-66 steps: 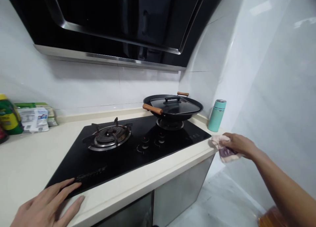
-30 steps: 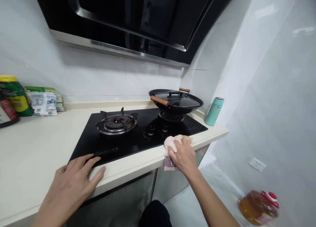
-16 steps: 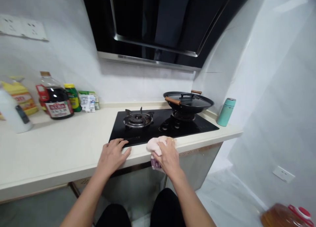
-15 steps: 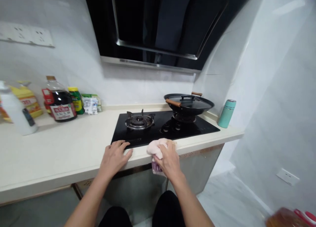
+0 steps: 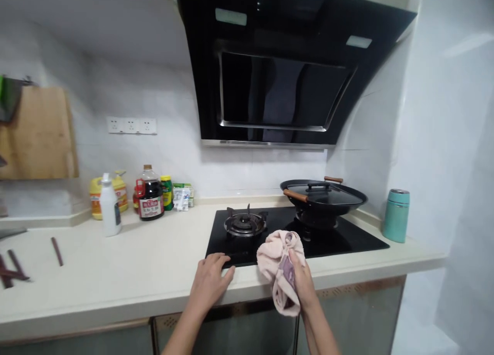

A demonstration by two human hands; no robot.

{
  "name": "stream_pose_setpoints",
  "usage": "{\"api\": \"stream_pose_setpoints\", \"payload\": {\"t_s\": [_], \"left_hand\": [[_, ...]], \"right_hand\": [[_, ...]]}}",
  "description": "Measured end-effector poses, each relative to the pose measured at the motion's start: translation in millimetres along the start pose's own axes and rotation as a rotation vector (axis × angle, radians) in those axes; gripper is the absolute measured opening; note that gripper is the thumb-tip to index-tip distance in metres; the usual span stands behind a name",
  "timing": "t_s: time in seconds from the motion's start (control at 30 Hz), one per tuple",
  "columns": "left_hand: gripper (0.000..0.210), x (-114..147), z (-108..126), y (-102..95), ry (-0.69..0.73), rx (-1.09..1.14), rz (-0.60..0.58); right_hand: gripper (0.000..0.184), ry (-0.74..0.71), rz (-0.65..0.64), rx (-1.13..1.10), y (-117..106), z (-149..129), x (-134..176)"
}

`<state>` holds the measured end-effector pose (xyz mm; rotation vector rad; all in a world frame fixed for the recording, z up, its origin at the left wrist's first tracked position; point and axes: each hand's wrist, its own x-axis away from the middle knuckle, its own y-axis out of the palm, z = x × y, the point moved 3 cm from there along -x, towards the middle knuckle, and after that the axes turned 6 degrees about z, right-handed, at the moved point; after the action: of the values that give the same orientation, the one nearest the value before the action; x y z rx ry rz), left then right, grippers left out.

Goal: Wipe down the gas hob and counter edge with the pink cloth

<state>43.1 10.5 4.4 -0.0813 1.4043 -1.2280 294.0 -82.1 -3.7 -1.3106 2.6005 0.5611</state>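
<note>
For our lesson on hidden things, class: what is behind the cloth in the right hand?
Behind the cloth, parts of the black cooktop, pale counter and cabinet front show around its edges; whatever lies directly behind it is covered.

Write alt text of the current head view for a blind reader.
The right hand holds a crumpled pink cloth in front of a black stove; the left hand rests at its front left corner. A lidded wok sits at right on the stove, a teal flask farther right; bottles stand on the counter at left.
</note>
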Motion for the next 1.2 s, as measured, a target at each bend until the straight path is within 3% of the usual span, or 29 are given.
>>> {"api": "stream_pose_setpoints", "payload": {"t_s": [0.07,0.17,0.23,0.33,0.43,0.53,0.6,0.73,0.87,0.97,1.1,1.2], "left_hand": [[0.027,1,1,-0.2,-0.004,0.004,-0.009],[0.026,3,0,0.4,-0.01,0.004,-0.009],[0.025,4,0,0.9,-0.012,0.004,-0.003],[0.024,5,0,1.3,-0.007,0.007,0.009],[0.024,5,1,1.0,-0.006,0.013,0.008],[0.024,5,2,-0.3,-0.011,0.017,-0.002],[0.024,4,2,-1.3,-0.014,0.019,-0.003],[0.024,4,3,-2.1,-0.02,0.01,-0.003],[0.025,4,2,-1.2,-0.021,0.004,-0.009],[0.025,3,2,-1.5,-0.021,0.02,-0.012],[0.033,-2,4,-7.2,-0.057,0.103,-0.03],[0.04,-6,2,-11.8,-0.112,0.177,-0.073]], "right_hand": [[0.059,-0.081,0.019,0.268,-1,10,-17],[0.057,-0.23,0.165,0.709,-17,24,-42],[0.061,-0.338,0.212,0.801,-33,28,-56],[0.052,-0.4,0.037,0.828,-59,32,-71],[0.047,-0.345,-0.178,0.895,-83,37,-78],[0.049,-0.336,-0.208,0.96,-99,34,-80],[0.052,-0.376,-0.148,0.98,-101,27,-77],[0.055,-0.523,0.014,1.009,-75,11,-61],[0.053,-0.528,-0.143,1.185,-30,13,-39],[0.051,-0.479,-0.175,1.313,-9,16,-20],[0.04,-0.578,-0.184,1.223,15,13,14],[0.042,-0.678,-0.234,1.098,50,16,41]]}}
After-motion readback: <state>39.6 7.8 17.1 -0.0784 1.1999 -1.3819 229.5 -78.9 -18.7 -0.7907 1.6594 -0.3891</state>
